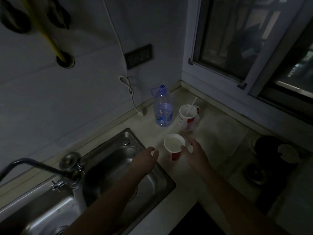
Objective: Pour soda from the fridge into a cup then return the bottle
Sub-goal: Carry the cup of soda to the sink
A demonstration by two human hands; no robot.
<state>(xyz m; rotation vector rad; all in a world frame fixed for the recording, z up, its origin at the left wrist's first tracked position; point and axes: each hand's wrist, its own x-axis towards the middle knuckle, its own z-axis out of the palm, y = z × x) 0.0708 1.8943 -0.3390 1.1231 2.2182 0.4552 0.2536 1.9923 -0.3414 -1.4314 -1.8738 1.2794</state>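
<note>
Pretty dim kitchen shot, so a lot of detail is mush. The cup [174, 145] is a small paper one, white inside with a red lower wall, standing upright on the pale stone-looking desk [215, 133]. The right hand [193, 150] has its thumb and fingers curved loosely around the cup's right side; thumb looks to be touching the rim, but motion blur means I can't tell how firm the hold is. There's something pale in the cup, can't say what.

The left hand [148, 156] hangs relaxed and holding nothing, just left of the cup, over the steel sink [157, 177] edge. The sink is shiny brushed metal with a rounded basin, and a dark tap [33, 164] curves off the frame's left edge.

Beyond the hands, a clear plastic bottle [163, 109] with a blue cap and handle stands against the wall, partly filled. Right next to it is a second paper cup [188, 113] with a white stick in it, sitting in crinkly wrapping. Far right of the right hand there's a dark stove [271, 160], mostly lost in shadow.

Bare desk lies open between the cup and the stove.
</note>
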